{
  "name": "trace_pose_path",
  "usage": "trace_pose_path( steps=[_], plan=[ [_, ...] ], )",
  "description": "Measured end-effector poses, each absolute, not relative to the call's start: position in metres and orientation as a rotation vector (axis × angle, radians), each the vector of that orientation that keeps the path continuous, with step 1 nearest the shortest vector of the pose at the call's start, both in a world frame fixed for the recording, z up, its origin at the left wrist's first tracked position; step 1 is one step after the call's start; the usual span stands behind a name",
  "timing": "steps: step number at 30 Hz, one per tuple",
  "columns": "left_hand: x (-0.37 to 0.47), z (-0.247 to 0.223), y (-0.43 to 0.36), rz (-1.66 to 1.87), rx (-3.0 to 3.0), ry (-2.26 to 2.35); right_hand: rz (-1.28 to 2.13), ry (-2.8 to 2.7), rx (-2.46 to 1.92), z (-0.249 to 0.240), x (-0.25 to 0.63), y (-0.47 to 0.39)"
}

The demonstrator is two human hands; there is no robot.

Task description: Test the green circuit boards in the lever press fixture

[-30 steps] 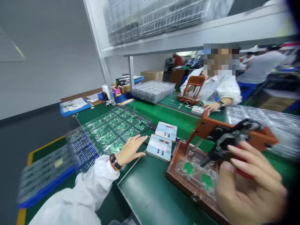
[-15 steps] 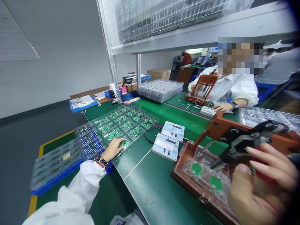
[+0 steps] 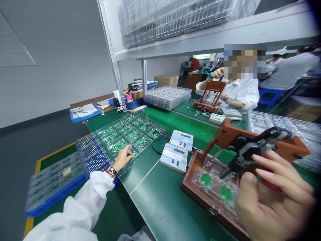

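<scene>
While left hand [image 3: 122, 158] rests flat at tray [image 3: 130, 134] edge, right hand [image 3: 273, 201] grips lever [image 3: 258, 147].

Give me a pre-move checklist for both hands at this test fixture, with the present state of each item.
1. Left hand on the clear tray of green boards: ok, its fingers rest on the near edge.
2. Board gripped by the left hand: cannot tell, the fingers hide what is under them.
3. Right hand at the red-handled clamp lever: ok, though whether the fingers close on it cannot be told.
4. Fixture top plate raised: ok, it stands clear of the base.
5. Green boards seated in the fixture nest: ok, two show under the clear cover.
6. The two meter boxes: cannot tell, displays unreadable.
</scene>
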State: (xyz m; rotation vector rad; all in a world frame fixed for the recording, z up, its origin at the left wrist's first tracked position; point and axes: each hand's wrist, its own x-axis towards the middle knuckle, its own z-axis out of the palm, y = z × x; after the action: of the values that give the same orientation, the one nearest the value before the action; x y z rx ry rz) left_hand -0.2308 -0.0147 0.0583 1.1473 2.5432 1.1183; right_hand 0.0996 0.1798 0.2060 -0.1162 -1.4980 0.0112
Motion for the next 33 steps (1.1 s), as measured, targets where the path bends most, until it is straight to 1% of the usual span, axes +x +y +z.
trace_pose_path(
  steps=[3, 6, 12, 16, 21, 25, 29, 33],
  plan=[
    [-0.228, 0.056, -0.010, 1.159, 1.109, 2.533, 0.090, -1.502, -0.164, 0.206, 0.099, 0.174],
    [-0.226, 0.058, -0.007, 1.202, 1.079, 2.503, 0.100, -1.511, -0.178, 0.207, 0.100, 0.170],
    [-0.238, 0.079, -0.016, 1.274, 1.046, 2.462, 0.101, -1.518, -0.189, 0.205, 0.101, 0.173],
    [-0.241, 0.090, -0.038, 1.144, 1.090, 2.380, 0.068, -1.505, -0.176, 0.204, 0.102, 0.176],
    [-0.230, 0.089, -0.058, 1.043, 1.195, 2.389, 0.081, -1.520, -0.181, 0.205, 0.101, 0.172],
    [-0.231, 0.085, -0.058, 0.939, 1.294, 2.339, 0.076, -1.512, -0.164, 0.206, 0.100, 0.175],
    [-0.240, 0.081, -0.052, 0.885, 1.309, 2.358, -0.033, -1.454, -0.050, 0.206, 0.100, 0.185],
    [-0.242, 0.079, -0.048, 0.880, 1.323, 2.363, 0.029, -1.482, -0.128, 0.202, 0.101, 0.187]
  ],
)
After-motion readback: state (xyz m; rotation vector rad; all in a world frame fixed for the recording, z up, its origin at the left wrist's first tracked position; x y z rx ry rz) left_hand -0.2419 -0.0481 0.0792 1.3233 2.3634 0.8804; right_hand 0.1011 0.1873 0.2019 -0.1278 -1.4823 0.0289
